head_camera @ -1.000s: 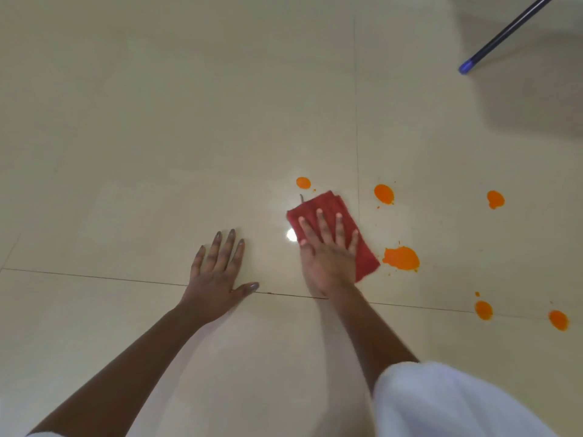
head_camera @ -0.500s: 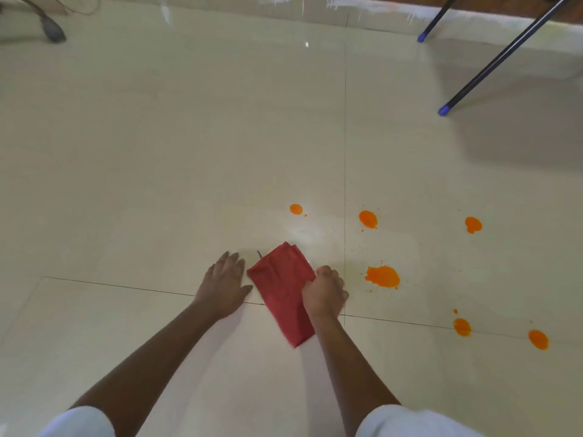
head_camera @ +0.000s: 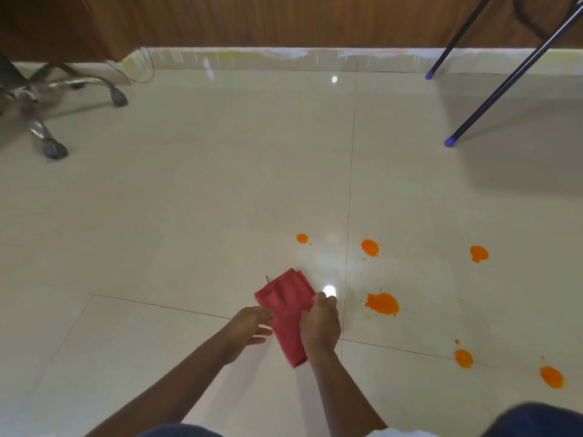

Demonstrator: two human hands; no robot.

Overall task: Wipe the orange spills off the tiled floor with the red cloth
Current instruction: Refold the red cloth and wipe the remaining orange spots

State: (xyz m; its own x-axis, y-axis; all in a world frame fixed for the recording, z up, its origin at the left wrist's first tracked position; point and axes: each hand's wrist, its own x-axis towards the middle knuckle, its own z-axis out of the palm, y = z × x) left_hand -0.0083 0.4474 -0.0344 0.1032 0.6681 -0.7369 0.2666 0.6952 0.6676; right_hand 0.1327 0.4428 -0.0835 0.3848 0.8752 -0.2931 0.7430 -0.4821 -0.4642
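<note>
The red cloth [head_camera: 288, 307] is folded and lifted off the cream tiled floor [head_camera: 220, 200] in the lower middle of the head view. My right hand [head_camera: 320, 323] grips its right edge with curled fingers. My left hand [head_camera: 250, 323] is beside the cloth's left edge, fingers straight and reaching toward it; whether it touches is unclear. Several orange spills lie to the right: a large one [head_camera: 382, 303] close to my right hand, smaller ones farther off [head_camera: 369, 247], [head_camera: 302, 238], [head_camera: 479, 253], and two near the lower right [head_camera: 463, 357], [head_camera: 551, 376].
An office chair base with castors [head_camera: 53, 149] stands at the far left. Two dark poles with blue tips [head_camera: 451, 141] lean in from the upper right. A wooden wall with a white skirting [head_camera: 284, 53] runs along the back.
My right hand went from pressing flat on the cloth to gripping and lifting it. My left hand left the floor and came to the cloth. The view tilted up, showing the wall and chair.
</note>
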